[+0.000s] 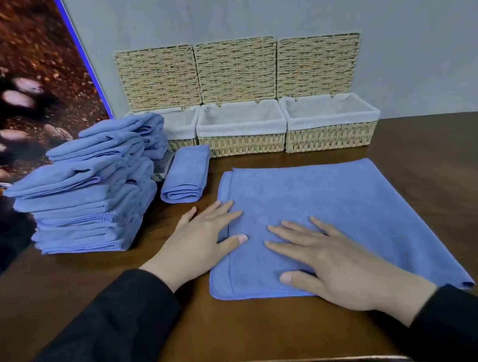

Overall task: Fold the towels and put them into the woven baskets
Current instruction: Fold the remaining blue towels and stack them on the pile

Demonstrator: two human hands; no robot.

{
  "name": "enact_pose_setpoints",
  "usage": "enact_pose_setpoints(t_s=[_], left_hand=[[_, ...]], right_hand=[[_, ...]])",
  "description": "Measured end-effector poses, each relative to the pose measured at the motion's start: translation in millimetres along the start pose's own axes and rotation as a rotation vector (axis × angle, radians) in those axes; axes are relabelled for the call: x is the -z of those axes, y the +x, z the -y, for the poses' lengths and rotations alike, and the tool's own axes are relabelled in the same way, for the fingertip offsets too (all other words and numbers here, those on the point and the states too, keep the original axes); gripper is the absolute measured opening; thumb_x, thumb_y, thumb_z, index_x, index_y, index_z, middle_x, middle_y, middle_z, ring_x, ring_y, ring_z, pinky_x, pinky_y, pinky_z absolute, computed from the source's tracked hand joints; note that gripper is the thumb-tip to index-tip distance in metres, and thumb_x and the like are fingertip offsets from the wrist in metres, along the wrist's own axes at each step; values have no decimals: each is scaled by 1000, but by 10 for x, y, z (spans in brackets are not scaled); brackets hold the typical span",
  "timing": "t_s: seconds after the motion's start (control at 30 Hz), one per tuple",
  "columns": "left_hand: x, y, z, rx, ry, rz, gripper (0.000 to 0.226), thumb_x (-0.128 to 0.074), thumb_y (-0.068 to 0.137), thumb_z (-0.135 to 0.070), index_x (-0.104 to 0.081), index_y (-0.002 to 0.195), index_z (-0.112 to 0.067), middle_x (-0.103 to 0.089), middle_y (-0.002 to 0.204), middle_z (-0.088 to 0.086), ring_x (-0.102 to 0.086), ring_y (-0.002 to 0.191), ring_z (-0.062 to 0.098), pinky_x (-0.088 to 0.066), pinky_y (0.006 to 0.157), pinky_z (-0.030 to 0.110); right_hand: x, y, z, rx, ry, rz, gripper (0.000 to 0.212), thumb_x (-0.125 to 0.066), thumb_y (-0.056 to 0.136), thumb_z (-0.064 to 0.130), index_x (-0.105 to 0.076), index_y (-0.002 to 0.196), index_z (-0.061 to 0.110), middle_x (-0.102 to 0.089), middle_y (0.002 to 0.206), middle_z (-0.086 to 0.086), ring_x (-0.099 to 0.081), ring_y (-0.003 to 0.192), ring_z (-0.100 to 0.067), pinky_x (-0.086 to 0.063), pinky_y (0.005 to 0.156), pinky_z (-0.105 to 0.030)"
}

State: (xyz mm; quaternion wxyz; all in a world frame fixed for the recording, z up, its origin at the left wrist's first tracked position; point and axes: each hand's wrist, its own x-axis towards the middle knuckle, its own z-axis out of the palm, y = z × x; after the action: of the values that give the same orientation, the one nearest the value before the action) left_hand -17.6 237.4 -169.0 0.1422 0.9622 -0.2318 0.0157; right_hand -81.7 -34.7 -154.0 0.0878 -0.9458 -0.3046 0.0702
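A blue towel [345, 215] lies flat on the brown table, folded once so a second layer's edge shows along its left side. My left hand [199, 240] rests flat with straight fingers on the towel's left edge. Beside it, my right hand [331, 262] presses flat on the towel's near part. A smaller folded blue towel [186, 174] lies left of it, in front of the baskets. Three woven baskets with white liners stand at the back with lids up: left [180, 128], middle [242, 144], right [331, 136]. Their visible insides hold no towels.
A tall stack of several blue towels [88, 188] stands at the left and hides part of the left basket. The table [434, 156] ends at a grey wall behind the baskets. A dark patterned panel [19, 83] leans at the far left.
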Motion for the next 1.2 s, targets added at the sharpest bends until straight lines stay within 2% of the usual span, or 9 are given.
enact_pose_setpoints(t_s=[0.13, 0.2, 0.3, 0.4, 0.57, 0.7, 0.87, 1.03, 1.2], left_hand=[[76, -139, -132, -223, -82, -320, 31, -52, 98, -47, -67, 120, -32, -62, 131, -19, -53, 127, 4, -30, 110, 30], [81, -281, -244, -380, -155, -269, 24, -58, 96, -48, -69, 107, -30, -63, 114, -18, -58, 110, 4, -37, 98, 31], [6, -466, -307, -459, -122, -92, 33, -61, 90, -63, -69, 105, -35, -56, 115, -21, -52, 109, 1, -33, 100, 27], [-14, -540, -286, -413, -53, -105, 40, -58, 88, -68, -72, 106, -35, -56, 118, -20, -51, 112, 0, -33, 101, 29], [-52, -571, -465, -377, 12, -117, 38, -48, 92, -70, -64, 109, -40, -51, 112, -21, -48, 107, 2, -36, 95, 29], [-115, -526, -601, -274, 30, -179, 25, -49, 92, -63, -52, 92, -38, -44, 92, -19, -41, 90, 3, -30, 80, 27], [-181, -487, -633, -210, 65, -260, 13, -50, 98, -42, -57, 91, -33, -52, 88, -16, -48, 85, 9, -38, 75, 31], [-77, -572, -527, -164, 41, -259, 23, -42, 100, -49, -56, 91, -34, -54, 87, -17, -50, 84, 5, -40, 77, 29], [-23, -596, -444, -138, 8, -254, 16, -51, 99, -46, -57, 90, -35, -55, 87, -18, -52, 84, 4, -42, 77, 30]], right_hand=[[-16, -27, -14, 19, 209, -253, 68, -21, 93, 79, -52, 141, 43, -40, 151, 31, -23, 144, 13, -16, 124, -29], [-10, -82, 2, 96, 232, -316, 45, -41, 96, 70, -63, 120, 39, -55, 126, 28, -47, 126, 5, -32, 111, -27], [-28, -154, 75, 161, 155, -180, 37, -54, 92, 68, -64, 117, 42, -47, 121, 29, -42, 120, 5, -27, 106, -18], [-78, -199, 102, 116, 152, -148, 41, -56, 91, 67, -63, 124, 44, -42, 126, 30, -33, 124, 8, -19, 107, -11], [-176, -141, 214, 89, 46, -309, 25, -48, 96, 49, -65, 109, 35, -53, 108, 19, -48, 104, -3, -38, 95, -26], [-193, -61, 374, 8, -55, -411, 22, -42, 98, 39, -59, 94, 26, -55, 93, 10, -49, 89, -12, -43, 81, -34], [-189, -52, 399, -97, -73, -438, 7, -52, 93, 26, -57, 98, 25, -58, 93, 9, -53, 89, -17, -43, 80, -37], [-96, -367, 100, -259, -124, -405, 27, -54, 89, 13, -63, 113, 21, -62, 105, 4, -55, 100, -22, -44, 87, -39], [92, -818, -285, -404, -80, -415, 24, -57, 90, 11, -65, 109, 23, -63, 103, 4, -59, 98, -22, -46, 82, -37]])
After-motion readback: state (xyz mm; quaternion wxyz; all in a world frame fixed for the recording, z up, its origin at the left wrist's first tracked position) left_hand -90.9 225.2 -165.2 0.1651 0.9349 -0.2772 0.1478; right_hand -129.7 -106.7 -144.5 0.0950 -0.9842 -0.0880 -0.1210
